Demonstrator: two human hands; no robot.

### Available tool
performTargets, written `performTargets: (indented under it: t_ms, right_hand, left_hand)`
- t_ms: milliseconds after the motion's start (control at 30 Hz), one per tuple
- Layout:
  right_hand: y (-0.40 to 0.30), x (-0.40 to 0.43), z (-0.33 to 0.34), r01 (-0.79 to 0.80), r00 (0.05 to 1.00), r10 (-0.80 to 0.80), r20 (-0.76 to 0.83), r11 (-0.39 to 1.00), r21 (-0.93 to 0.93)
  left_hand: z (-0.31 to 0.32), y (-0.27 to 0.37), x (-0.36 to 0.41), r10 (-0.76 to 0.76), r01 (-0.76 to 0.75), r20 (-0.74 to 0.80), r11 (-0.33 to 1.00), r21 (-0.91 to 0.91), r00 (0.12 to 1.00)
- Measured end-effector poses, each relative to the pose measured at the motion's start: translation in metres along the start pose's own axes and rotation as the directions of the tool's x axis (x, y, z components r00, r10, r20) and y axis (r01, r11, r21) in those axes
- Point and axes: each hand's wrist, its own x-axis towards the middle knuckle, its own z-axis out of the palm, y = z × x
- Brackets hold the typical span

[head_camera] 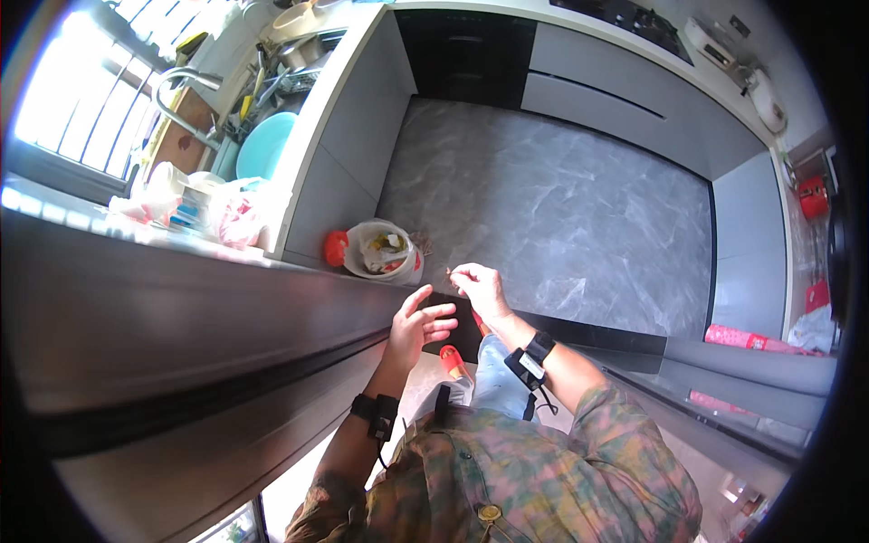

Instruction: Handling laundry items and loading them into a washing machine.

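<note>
My left hand (419, 324) is held out in front of my body with fingers apart and nothing in it. Just to its right, my right hand (481, 288) pinches a small brown scrap (449, 273) between thumb and fingertips; it is too small to tell what it is. Both hands hang over the dark threshold at the kitchen's edge. Ahead and to the left of them stands a white waste bin (415, 267), lined with a plastic bag and holding rubbish (385, 248). A red bundle (335, 248) sits against the bin's left side.
A grey marbled floor (570, 203) spreads ahead, bordered by grey cabinets (597, 108). At left, the counter carries a turquoise basin (266, 146), a tap (176, 102) and plastic bags (241, 214). A dark panel (204, 292) runs close along my left. Red slippers (449, 356) are below.
</note>
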Motion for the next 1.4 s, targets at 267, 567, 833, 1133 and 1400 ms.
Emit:
performTargets:
  t_ms: [267, 567, 833, 1133, 1400]
  right_hand:
    - [0.036, 0.194, 0.015, -0.234, 0.972, 0.235, 0.009, 0.964, 0.124]
    - [0.082, 0.397, 0.105, -0.037, 0.998, 0.024, 0.057, 0.971, 0.236]
    - [0.144, 0.499, 0.201, 0.173, 0.985, -0.164, -0.057, 0.928, 0.331]
    - [0.374, 0.530, 0.205, 0.175, 0.983, -0.113, 0.144, 0.818, -0.549]
    - [0.341, 0.527, 0.159, -0.003, 0.976, 0.089, 0.198, 0.916, -0.401]
  left_hand:
    - [-0.062, -0.004, 0.074, -0.221, 0.307, -0.377, 0.933, 0.185, 0.900]
    - [-0.134, -0.021, 0.127, -0.380, 0.425, -0.500, 0.905, -0.026, 0.778]
    - [-0.198, -0.059, 0.144, -0.420, 0.372, -0.620, 0.903, -0.214, 0.663]
    - [-0.232, -0.084, 0.167, -0.449, 0.372, -0.651, 0.890, -0.264, 0.612]
    - [-0.217, -0.080, 0.182, -0.430, 0.370, -0.619, 0.899, -0.233, 0.657]
